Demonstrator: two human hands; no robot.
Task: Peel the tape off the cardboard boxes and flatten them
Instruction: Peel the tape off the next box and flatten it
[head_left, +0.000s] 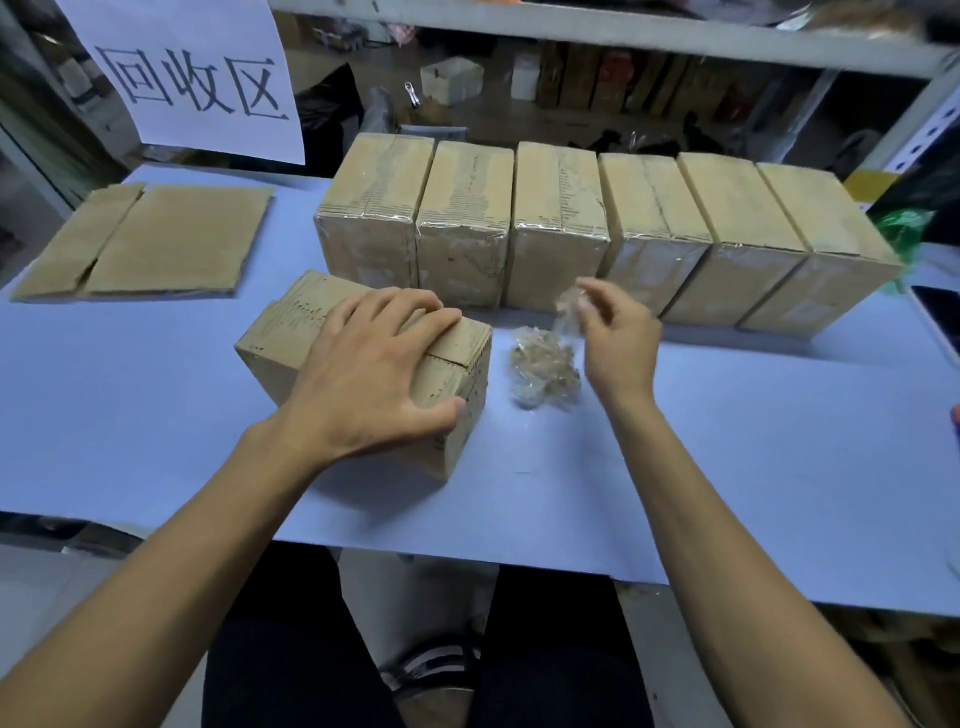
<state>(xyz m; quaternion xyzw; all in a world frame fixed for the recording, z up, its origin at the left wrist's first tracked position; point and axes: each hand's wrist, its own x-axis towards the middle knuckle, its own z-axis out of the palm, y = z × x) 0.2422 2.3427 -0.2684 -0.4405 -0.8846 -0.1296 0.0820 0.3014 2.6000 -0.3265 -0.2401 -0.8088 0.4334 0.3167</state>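
Your left hand (363, 374) lies spread over the box (447, 364) while your right hand (615, 332) seemingly pinches a tape strip (569, 306) above the tape wad (545, 371); sticky tape may cling to your fingers instead of dropping.

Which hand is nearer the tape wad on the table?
Right. The right hand hovers just above the tape wad, holding a strip; the left hand rests on the box beside it.

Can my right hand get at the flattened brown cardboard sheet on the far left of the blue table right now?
Probably not directly: the right hand pinches clear peeled tape, and the left hand and the brown cardboard box under it lie between it and the flattened brown cardboard sheet.
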